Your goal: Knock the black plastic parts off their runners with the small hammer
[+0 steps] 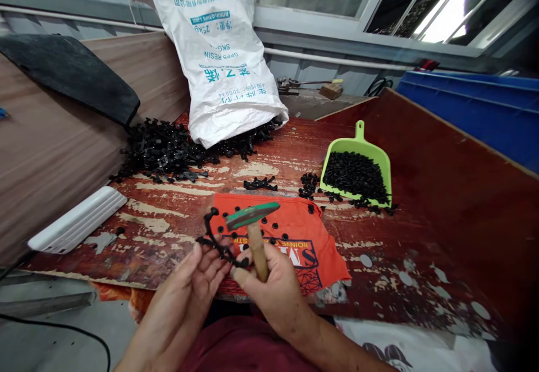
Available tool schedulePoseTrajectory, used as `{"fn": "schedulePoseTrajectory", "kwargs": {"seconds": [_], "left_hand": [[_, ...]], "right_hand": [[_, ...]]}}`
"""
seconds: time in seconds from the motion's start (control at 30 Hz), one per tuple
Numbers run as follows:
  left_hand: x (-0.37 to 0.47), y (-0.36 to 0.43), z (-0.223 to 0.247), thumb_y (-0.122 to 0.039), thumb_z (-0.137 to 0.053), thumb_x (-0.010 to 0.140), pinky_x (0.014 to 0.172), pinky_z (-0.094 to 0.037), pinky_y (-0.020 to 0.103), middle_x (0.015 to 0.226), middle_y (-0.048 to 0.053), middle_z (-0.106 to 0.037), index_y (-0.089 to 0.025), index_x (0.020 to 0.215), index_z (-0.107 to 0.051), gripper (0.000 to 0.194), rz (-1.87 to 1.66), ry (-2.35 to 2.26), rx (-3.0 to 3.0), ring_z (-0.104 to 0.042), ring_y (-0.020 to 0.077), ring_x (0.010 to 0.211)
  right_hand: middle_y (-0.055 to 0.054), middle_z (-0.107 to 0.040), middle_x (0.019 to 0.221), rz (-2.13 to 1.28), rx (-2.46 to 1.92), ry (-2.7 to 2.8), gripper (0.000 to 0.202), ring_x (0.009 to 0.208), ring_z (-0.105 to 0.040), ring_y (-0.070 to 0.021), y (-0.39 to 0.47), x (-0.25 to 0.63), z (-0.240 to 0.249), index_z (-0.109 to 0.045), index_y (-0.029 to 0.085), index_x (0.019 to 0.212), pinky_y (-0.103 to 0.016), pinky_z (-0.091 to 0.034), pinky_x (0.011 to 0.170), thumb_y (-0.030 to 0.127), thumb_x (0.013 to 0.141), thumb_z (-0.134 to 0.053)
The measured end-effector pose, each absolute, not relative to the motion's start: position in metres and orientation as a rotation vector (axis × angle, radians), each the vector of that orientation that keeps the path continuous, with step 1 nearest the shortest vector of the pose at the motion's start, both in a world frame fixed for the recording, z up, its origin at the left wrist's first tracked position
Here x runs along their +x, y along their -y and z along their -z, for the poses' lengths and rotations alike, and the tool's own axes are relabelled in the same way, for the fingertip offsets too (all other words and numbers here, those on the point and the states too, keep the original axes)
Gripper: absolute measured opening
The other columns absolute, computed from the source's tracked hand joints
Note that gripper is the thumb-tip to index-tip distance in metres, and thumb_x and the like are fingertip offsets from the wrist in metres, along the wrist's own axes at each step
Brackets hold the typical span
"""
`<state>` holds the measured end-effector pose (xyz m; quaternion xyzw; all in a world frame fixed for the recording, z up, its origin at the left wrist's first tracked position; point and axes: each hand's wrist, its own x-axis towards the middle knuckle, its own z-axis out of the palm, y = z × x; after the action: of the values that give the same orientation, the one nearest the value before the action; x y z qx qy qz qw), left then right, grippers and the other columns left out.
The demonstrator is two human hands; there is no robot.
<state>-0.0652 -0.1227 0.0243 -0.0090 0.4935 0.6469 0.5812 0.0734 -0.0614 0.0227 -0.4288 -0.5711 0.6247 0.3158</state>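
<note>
My left hand (189, 282) is palm up, its fingers stretched out rather than wrapped. A branched black plastic piece (217, 243) lies against its fingertips, one end close to my right thumb; I cannot tell which hand bears it. My right hand (273, 282) grips the wooden handle of a hammer-like tool (257, 248) with a green-edged, flat-looking head. Below the tool an orange printed cloth (324, 260) is spread out, with several small black round parts on it. Another branched black piece (260, 183) lies just beyond the cloth.
A white resin sack (227, 58) lies tilted over a heap of black pieces (164, 150). At right, a green dustpan (360, 143) holds small black parts. A white slotted device (78, 220) lies left, under a dark scoop-like sheet (71, 74). Boards (446, 192) wall the worn red table.
</note>
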Motion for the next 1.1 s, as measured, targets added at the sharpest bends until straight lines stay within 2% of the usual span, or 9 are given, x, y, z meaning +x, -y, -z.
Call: {"fn": "schedulePoseTrajectory", "kwargs": {"seconds": [0.07, 0.17, 0.27, 0.4, 0.5, 0.63, 0.77, 0.93, 1.1], "left_hand": [[-0.077, 0.117, -0.029, -0.025, -0.054, 0.094, 0.082, -0.060, 0.034, 0.109, 0.010, -0.072, -0.021, 0.104, -0.069, 0.018, -1.559, -1.144, -0.016, -0.070, 0.0202, 0.097], [-0.108, 0.116, -0.040, -0.029, -0.065, 0.088, 0.065, -0.057, 0.025, 0.081, 0.003, -0.070, -0.021, 0.092, -0.068, 0.009, -1.481, -1.234, 0.138, -0.067, 0.0149, 0.071], [-0.133, 0.117, -0.046, -0.041, -0.071, 0.080, 0.053, -0.049, 0.020, 0.059, -0.002, -0.059, -0.019, 0.074, -0.065, 0.023, -1.243, -1.419, 0.417, -0.054, 0.0118, 0.054], [-0.139, 0.105, -0.036, -0.046, -0.073, 0.071, 0.051, -0.045, 0.023, 0.060, -0.002, -0.061, -0.019, 0.064, -0.063, 0.030, -0.907, -1.595, 0.768, -0.055, 0.0141, 0.053], [-0.135, 0.093, -0.026, -0.047, -0.065, 0.078, 0.054, -0.044, 0.024, 0.057, 0.000, -0.063, -0.019, 0.061, -0.065, 0.033, -0.758, -1.658, 1.015, -0.057, 0.0160, 0.054], [-0.140, 0.083, -0.022, -0.050, -0.055, 0.086, 0.065, -0.045, 0.025, 0.066, 0.003, -0.069, -0.020, 0.061, -0.068, 0.040, -0.682, -1.723, 1.318, -0.062, 0.0196, 0.066], [-0.145, 0.079, -0.018, -0.050, -0.052, 0.087, 0.059, -0.042, 0.024, 0.066, 0.001, -0.067, -0.021, 0.067, -0.065, 0.037, -0.634, -1.736, 1.399, -0.059, 0.0183, 0.064], [-0.138, 0.075, -0.014, -0.048, -0.044, 0.090, 0.063, -0.044, 0.026, 0.066, 0.001, -0.067, -0.022, 0.067, -0.064, 0.040, -0.527, -1.800, 1.525, -0.062, 0.0202, 0.067], [-0.130, 0.072, -0.018, -0.043, -0.048, 0.086, 0.064, -0.044, 0.026, 0.065, 0.001, -0.069, -0.023, 0.066, -0.066, 0.034, -0.565, -1.913, 1.632, -0.063, 0.0209, 0.067]], "right_hand": [[0.006, -0.055, 0.070, -1.716, -1.056, 1.612, 0.013, 0.061, -0.045, -0.0104, 0.065, 0.077, -0.023, -0.062, 0.019, 0.083, -0.021, -0.039, 0.058, 0.021, 0.073, -0.071], [0.002, -0.062, 0.082, -1.762, -1.036, 1.710, 0.013, 0.072, -0.053, -0.0131, 0.064, 0.091, -0.029, -0.066, 0.019, 0.092, -0.023, -0.043, 0.066, 0.026, 0.081, -0.069], [0.000, -0.063, 0.088, -1.656, -1.120, 1.794, 0.016, 0.078, -0.056, -0.0143, 0.056, 0.112, -0.039, -0.062, 0.020, 0.091, -0.024, -0.043, 0.070, 0.033, 0.095, -0.054], [0.004, -0.049, 0.072, -1.476, -1.224, 1.960, 0.027, 0.066, -0.046, -0.0130, 0.045, 0.130, -0.044, -0.052, 0.022, 0.084, -0.024, -0.036, 0.059, 0.037, 0.102, -0.041], [0.004, -0.046, 0.074, -1.451, -1.247, 2.004, 0.022, 0.067, -0.043, -0.0130, 0.043, 0.135, -0.042, -0.051, 0.023, 0.087, -0.023, -0.034, 0.059, 0.035, 0.102, -0.041], [0.004, -0.047, 0.074, -1.420, -1.283, 2.041, 0.017, 0.067, -0.044, -0.0131, 0.046, 0.137, -0.038, -0.052, 0.022, 0.087, -0.024, -0.034, 0.060, 0.029, 0.099, -0.044], [0.004, -0.049, 0.074, -1.396, -1.281, 2.052, 0.016, 0.067, -0.045, -0.0126, 0.046, 0.138, -0.038, -0.053, 0.022, 0.085, -0.023, -0.034, 0.060, 0.027, 0.098, -0.045], [0.004, -0.054, 0.074, -1.301, -1.336, 2.112, 0.013, 0.068, -0.050, -0.0137, 0.044, 0.139, -0.037, -0.055, 0.022, 0.090, -0.024, -0.035, 0.061, 0.026, 0.098, -0.045], [0.003, -0.060, 0.079, -1.258, -1.366, 2.155, 0.014, 0.072, -0.054, -0.0151, 0.046, 0.143, -0.032, -0.058, 0.023, 0.098, -0.025, -0.036, 0.064, 0.026, 0.100, -0.044]]}}
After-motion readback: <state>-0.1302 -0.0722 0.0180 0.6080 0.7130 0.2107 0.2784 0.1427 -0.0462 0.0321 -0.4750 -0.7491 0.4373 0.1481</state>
